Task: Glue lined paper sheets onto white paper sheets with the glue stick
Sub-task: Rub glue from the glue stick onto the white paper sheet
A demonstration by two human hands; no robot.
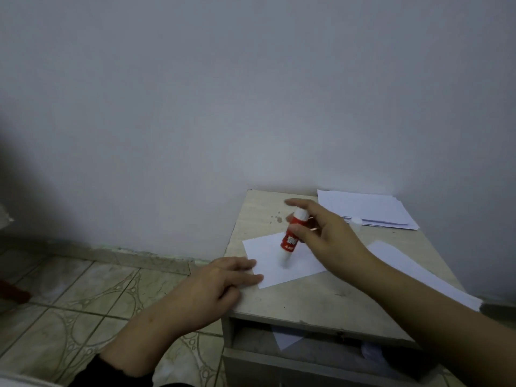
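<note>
A white paper sheet (269, 256) lies on a small beige table (307, 300). My right hand (324, 233) grips a red and white glue stick (291, 234), tilted, its lower tip down on the middle of the sheet. My left hand (220, 286) lies flat with straight fingers pressing the sheet's near left corner. A small white cap (356, 220) sits beside a stack of paper sheets (365, 209) at the table's back right. Whether those sheets are lined I cannot tell.
Another white sheet (413, 269) lies along the table's right edge, partly under my right forearm. An open compartment below the tabletop holds some paper (284, 337). The table stands against a plain wall, with tiled floor (83, 297) to its left.
</note>
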